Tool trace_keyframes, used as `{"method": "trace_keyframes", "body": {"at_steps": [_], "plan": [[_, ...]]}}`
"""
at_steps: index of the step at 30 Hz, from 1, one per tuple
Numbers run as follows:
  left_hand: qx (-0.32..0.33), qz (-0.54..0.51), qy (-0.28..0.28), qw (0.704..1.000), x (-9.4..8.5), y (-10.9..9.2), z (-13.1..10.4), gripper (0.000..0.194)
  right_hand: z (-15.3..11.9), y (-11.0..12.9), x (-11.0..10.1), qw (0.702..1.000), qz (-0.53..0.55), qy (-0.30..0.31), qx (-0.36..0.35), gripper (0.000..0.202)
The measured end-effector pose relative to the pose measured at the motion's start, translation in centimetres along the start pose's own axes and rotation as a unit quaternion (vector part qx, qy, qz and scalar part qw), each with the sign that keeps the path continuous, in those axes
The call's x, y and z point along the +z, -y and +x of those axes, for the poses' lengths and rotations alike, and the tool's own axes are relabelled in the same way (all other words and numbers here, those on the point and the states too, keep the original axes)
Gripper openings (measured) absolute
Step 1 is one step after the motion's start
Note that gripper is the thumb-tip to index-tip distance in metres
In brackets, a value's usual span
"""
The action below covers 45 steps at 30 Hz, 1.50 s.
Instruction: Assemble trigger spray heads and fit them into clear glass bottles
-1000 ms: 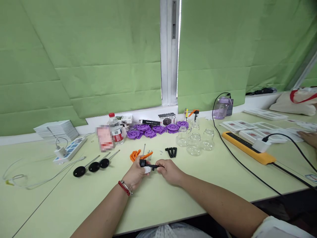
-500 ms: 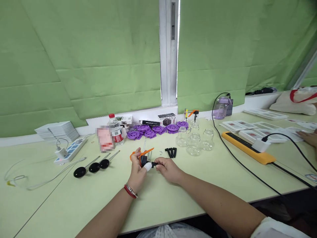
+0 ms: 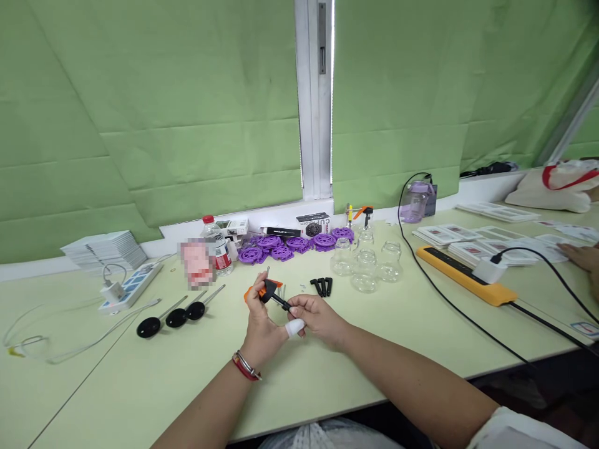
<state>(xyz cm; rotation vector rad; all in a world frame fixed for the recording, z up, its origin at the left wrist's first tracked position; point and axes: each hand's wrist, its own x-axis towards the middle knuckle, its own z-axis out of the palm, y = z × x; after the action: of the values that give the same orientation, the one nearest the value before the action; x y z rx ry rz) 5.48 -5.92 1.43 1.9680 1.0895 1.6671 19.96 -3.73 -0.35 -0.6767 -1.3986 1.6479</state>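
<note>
My left hand is closed around an orange-and-black top piece with a black stem slanting down to the right. A white wrap covers the left thumb, which reaches over by the right fingertips. With its fingers pinched together, my right hand grips the lower end of the stem. Just beyond lie several black L-shaped pieces and some thin metal rods. To the left, three black discs with metal rods lie on the table. Clear glass jars stand at the back right.
Purple plastic wheels are heaped behind my hands, near a red-capped bottle. A yellow power strip and its black cable cross the right side. A white power strip lies left. Another person's hand rests far right.
The top piece has tilted, so its stem now slopes more visibly toward my right hand. My left thumb has swung off the piece to the right. The view has shifted slightly.
</note>
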Motion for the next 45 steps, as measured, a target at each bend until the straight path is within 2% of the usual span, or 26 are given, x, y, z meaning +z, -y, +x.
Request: {"method": "trace_keyframes", "body": {"at_steps": [3, 6, 12, 17, 22, 28, 33, 45], "plan": [[0.016, 0.012, -0.005, 1.0, -0.2, -0.1, 0.0, 0.098, -0.2, 0.0, 0.0, 0.999, 0.028, 0.017, 0.001, 0.034], [0.021, 0.068, 0.014, 0.997, -0.8, 0.0, 0.1, 0.093, -0.2, -0.1, -0.2, 0.999, 0.039, 0.031, 0.004, 0.035], [0.076, 0.228, 0.069, 0.968, -1.6, 0.3, 0.6, 0.104, -0.5, 0.4, -0.1, 0.998, 0.046, 0.041, 0.002, 0.035], [0.071, 0.206, 0.122, 0.968, -1.3, 0.5, 0.6, 0.119, -0.7, 0.6, -0.1, 0.998, 0.046, 0.046, 0.012, 0.033], [0.045, 0.196, 0.147, 0.968, -1.0, 1.0, 0.3, 0.126, -0.7, 0.4, 0.0, 0.997, 0.049, 0.049, 0.023, 0.034], [0.046, 0.225, 0.144, 0.963, -0.4, 1.2, -0.1, 0.128, -0.5, 0.1, 0.0, 0.995, 0.078, 0.05, 0.039, 0.034], [0.067, 0.239, 0.109, 0.962, 0.0, 0.8, -0.1, 0.118, -0.4, -0.3, -0.1, 0.991, 0.107, 0.05, 0.064, 0.037], [0.087, 0.222, 0.097, 0.966, -0.6, 0.1, 0.1, 0.105, -0.3, -0.5, -0.2, 0.983, 0.15, 0.075, 0.072, 0.034]]}}
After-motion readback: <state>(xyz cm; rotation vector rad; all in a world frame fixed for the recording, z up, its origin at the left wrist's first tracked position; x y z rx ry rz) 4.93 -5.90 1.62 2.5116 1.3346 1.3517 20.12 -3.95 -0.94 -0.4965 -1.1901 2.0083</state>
